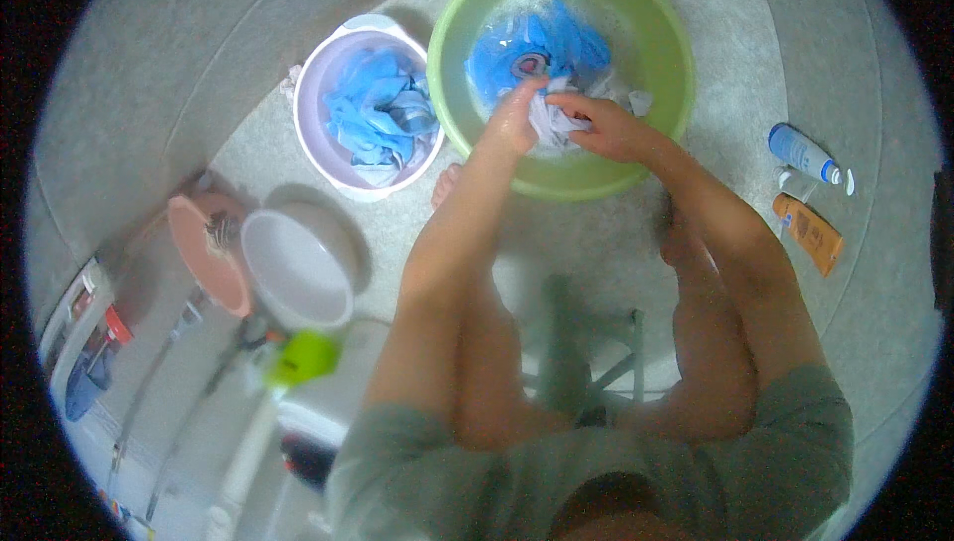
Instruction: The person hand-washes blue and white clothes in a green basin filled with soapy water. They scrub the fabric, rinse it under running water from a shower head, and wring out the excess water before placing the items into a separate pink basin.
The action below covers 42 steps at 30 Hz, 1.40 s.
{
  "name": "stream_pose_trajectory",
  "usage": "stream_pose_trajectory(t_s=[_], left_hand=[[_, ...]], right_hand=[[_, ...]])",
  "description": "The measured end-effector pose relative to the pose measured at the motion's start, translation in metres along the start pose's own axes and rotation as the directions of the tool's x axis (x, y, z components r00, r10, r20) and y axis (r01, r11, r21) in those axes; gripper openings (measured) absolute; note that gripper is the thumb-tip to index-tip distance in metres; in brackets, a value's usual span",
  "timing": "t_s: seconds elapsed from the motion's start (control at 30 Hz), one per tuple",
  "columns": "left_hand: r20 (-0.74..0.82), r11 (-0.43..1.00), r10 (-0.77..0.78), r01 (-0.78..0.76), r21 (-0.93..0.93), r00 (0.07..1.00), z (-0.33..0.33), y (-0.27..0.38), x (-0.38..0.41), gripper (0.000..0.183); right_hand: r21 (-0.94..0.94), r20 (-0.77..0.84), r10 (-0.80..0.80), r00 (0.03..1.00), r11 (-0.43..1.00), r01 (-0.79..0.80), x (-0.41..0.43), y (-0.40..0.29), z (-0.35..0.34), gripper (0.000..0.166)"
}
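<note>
A large green plastic basin (656, 116) holds sudsy water with a blue garment (574, 42) and a white cloth (550, 124) in it. My left hand (516, 118) is at the left side of the white cloth, gripping its edge. From the right, my right hand (607, 127) pinches the same cloth between thumb and fingers. Both hands are above the near half of the basin. Part of the blue garment shows a round dark and reddish patch. Against the green basin's left side stands a pale lavender basin (309, 109) with wet blue and grey clothes (380, 112) inside.
A blue-and-white bottle (803, 152) and an orange tube (809, 234) lie on the floor at right. Left of my legs, a white basin (298, 265) leans beside a salmon-coloured basin (201, 258). A bright green plastic item (304, 358) is nearer to me.
</note>
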<state>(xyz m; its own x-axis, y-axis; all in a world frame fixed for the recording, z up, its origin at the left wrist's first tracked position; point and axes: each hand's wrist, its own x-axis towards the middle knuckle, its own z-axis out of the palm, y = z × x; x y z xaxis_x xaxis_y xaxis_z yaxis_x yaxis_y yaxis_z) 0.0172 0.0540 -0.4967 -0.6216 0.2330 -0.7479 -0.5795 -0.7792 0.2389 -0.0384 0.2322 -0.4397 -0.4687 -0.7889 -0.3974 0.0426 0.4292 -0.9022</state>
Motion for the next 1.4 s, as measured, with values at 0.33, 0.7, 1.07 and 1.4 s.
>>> stream_pose_trajectory(t_s=[0.33,0.7,1.07,1.4], left_hand=[[0.493,0.907,0.245,-0.018,-0.42,0.835,0.072,0.034,-0.065,0.054],[0.35,0.831,0.503,-0.333,-0.445,0.79,0.117,0.068,-0.099,0.057],[0.051,0.807,0.529,-0.521,0.279,0.847,0.024,0.06,-0.039,0.032],[-0.173,-0.171,0.63,0.352,0.92,0.757,-0.019,0.024,0.016,0.057]], right_hand=[[-0.389,-0.113,-0.079,0.99,0.921,0.029,-0.02,0.035,-0.03,0.089],[0.049,-0.305,0.149,0.941,0.989,-0.141,0.005,0.11,-0.01,0.059],[0.827,-0.167,0.551,0.817,0.53,-0.188,0.02,0.087,-0.072,0.049],[-0.712,-0.565,-0.075,0.821,0.547,-0.44,0.027,0.046,-0.041,0.064]])
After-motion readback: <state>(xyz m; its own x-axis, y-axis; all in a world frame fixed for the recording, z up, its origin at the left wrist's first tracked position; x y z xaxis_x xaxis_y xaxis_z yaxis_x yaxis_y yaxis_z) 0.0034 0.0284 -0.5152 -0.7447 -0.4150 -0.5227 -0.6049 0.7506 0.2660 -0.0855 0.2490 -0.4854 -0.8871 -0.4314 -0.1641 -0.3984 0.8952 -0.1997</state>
